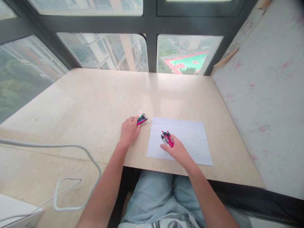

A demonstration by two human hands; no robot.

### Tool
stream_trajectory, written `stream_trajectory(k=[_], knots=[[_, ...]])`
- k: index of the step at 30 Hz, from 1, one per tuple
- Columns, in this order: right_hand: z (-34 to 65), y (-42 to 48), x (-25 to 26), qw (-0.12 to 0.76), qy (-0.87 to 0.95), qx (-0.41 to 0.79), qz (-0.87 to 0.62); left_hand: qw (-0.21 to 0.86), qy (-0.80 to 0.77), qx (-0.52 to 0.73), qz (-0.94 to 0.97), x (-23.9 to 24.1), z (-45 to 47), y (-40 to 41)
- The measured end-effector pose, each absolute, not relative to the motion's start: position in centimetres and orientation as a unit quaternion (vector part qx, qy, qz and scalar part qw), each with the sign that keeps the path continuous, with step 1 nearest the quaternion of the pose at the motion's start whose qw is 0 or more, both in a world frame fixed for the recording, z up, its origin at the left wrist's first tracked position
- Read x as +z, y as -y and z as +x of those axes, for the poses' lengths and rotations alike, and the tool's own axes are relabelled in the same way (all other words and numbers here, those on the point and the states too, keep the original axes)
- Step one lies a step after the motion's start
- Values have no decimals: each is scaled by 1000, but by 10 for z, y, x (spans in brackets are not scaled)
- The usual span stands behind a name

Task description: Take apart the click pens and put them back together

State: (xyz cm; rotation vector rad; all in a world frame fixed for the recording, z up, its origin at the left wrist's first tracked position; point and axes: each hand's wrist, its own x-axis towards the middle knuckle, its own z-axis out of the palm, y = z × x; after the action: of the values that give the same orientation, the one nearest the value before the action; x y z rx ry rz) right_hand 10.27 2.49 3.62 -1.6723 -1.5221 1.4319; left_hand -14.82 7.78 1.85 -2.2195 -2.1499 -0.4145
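Over the white sheet (193,142), toward nine o'clock of its middle, the right hand (177,150) closes around a bunch of pink pens (169,140) — bright barrels, dark clips, pale labels — their long axes aimed at about eleven o'clock. Farther off, at ten o'clock from these, mixed pens (142,119) in pink, teal and black point to about two o'clock on the table (95,98); the left hand (129,129) curls over their near ends — whether gripping, I cannot tell.
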Motion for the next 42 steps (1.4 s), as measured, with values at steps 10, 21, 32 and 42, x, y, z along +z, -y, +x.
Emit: stream_trajectory(k=[10,21,32,42], knots=[[10,-84,46,230,709,372,-554,-6,678,-209,-705,8,-165,-58],[-38,-97,24,280,730,318,-537,-49,668,-286,-685,3,-168,-54],[-25,-91,15,324,682,291,-588,-47,657,-304,-688,2,-171,-53],[-19,-87,26,201,716,271,-611,-13,649,-290,-703,1,-167,-51]])
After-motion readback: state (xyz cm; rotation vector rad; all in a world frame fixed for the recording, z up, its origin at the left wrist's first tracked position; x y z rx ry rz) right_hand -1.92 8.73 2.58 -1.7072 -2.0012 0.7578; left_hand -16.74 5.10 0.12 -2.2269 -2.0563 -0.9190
